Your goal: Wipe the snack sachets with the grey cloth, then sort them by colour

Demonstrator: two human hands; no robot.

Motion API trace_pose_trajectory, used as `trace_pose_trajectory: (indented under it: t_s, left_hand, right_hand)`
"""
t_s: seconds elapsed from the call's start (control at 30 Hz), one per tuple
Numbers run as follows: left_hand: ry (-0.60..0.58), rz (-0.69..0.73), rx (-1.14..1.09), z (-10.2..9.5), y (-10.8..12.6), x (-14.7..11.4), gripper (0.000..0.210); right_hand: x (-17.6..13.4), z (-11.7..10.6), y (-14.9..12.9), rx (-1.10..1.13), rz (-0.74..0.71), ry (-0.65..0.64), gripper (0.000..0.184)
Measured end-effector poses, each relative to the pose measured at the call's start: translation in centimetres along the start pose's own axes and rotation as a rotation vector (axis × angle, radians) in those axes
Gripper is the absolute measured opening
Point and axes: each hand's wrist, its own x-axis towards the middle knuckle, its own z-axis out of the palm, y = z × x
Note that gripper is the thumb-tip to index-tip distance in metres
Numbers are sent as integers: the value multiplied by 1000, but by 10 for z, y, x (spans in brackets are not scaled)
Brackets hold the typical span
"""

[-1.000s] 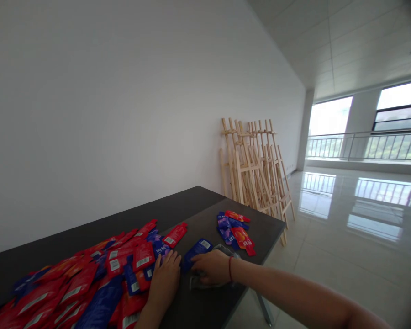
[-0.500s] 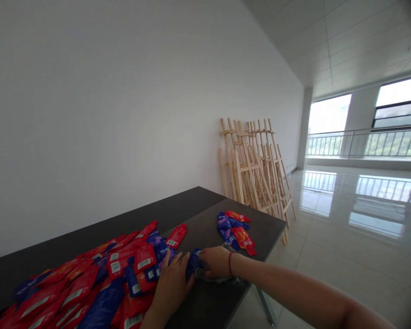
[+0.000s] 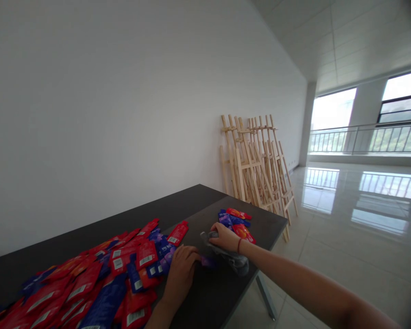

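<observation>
My right hand [image 3: 225, 237], with a red band at its wrist, is closed on a crumpled grey cloth [image 3: 238, 261] that trails over the dark table [image 3: 205, 299]. My left hand [image 3: 183, 267] has its fingers curled around one end of a blue-purple pouch [image 3: 208, 262]; the pouch's other end sticks out, blurred, towards the cloth. Beside my left hand lies a big heap of red and blue pouches [image 3: 123, 267], several with barcodes facing up. One red pouch [image 3: 178, 233] rests at the heap's right edge.
Beyond my right hand lies a smaller group of red and blue pouches [image 3: 238, 219] near the table's right end. Wooden easels [image 3: 255, 169] lean against the white wall [image 3: 123, 100]. Shiny tiled floor [image 3: 315, 256] stretches right to a railing [image 3: 354, 139] and windows.
My right hand has moved up and away from my left, lifting the cloth, which now hangs more visibly. My left hand has shifted right slightly, and the pouch between the hands has turned.
</observation>
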Motion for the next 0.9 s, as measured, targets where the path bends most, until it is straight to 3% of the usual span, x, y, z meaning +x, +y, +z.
trace_pose_trajectory:
  t_s: [0.1,0.17,0.33,0.5,0.67,0.8,0.9]
  left_hand:
    - [-14,-19,76,0,-3,0,46]
    - [-21,-69,120,1,-5,-1,51]
    - [-55,-193,107,6,-4,-7,32]
    - [-158,-300,103,12,4,-8,63]
    - [-197,-306,66,5,0,-8,76]
    - [-226,-288,48,5,-4,-8,79]
    - [-239,-273,28,7,-6,-9,80]
  right_hand:
    - [-9,9,4,-8,-220,-175,61]
    - [-17,13,7,-43,-328,-251,64]
    - [-34,22,1,-113,-281,-200,52]
    - [-38,14,-10,-107,-371,-286,50]
    - [-40,-4,-8,-171,-484,-241,52]
    - [-45,9,-11,-267,-661,-311,47]
    - [-39,24,-17,-331,-629,-280,45]
